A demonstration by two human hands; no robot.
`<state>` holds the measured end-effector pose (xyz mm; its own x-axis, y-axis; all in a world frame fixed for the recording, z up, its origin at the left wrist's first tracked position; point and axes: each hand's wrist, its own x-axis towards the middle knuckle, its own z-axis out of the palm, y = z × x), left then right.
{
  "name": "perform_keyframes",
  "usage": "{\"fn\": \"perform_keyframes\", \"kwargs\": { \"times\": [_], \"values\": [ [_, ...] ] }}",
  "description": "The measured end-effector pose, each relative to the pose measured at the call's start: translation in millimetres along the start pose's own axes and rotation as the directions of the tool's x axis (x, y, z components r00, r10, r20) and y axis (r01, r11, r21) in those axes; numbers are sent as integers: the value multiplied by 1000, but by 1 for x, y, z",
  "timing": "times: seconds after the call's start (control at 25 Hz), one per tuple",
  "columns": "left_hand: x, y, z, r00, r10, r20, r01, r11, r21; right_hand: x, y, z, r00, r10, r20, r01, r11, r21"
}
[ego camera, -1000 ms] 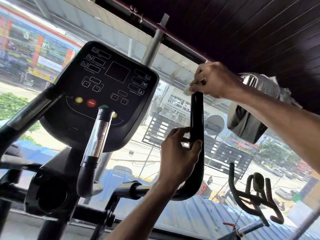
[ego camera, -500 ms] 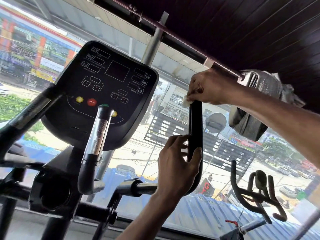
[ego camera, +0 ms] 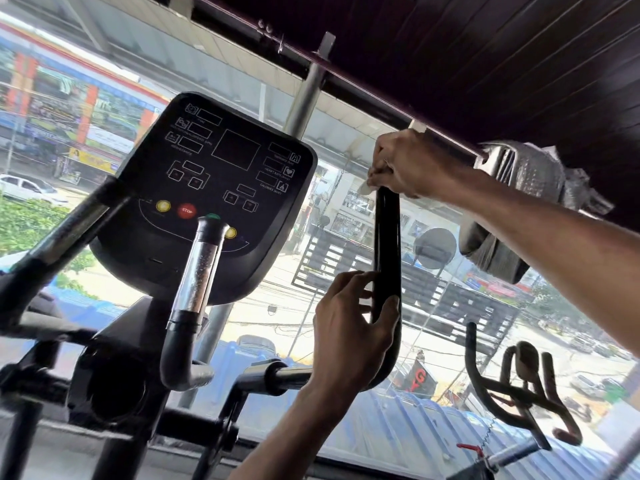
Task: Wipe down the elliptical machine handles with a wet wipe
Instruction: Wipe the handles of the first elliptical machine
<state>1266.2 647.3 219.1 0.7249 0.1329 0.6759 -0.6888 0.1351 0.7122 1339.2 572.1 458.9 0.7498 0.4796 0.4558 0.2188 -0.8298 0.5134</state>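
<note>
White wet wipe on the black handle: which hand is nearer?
Right. The right hand pinches the white wet wipe atop the black curved handle; left hand grips that handle lower down, clear of the wipe.

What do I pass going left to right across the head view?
Slanted grey-and-black bar → black console panel with red stop button → upright black elliptical handle → curved black handlebars of the next bike.
</note>
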Motion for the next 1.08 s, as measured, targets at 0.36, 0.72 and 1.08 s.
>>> {"fn": "perform_keyframes", "kwargs": {
  "times": [0.36, 0.72, 1.08],
  "values": [
    [-4, 3, -3, 1000, 25, 8, -26, 996, 85, -5, -5, -7, 999, 28, 46, -28, 1000, -3],
    [-32, -6, -20, 1000, -12, -14, 14, 989, 144, -33, -8, 3, 999, -28, 21, 27, 997, 66],
    [-55, 1, -26, 998, -60, 13, 57, 984, 169, -135, -49, 32, 983, -142, -113, 164, 963, 216]
  ]
}}
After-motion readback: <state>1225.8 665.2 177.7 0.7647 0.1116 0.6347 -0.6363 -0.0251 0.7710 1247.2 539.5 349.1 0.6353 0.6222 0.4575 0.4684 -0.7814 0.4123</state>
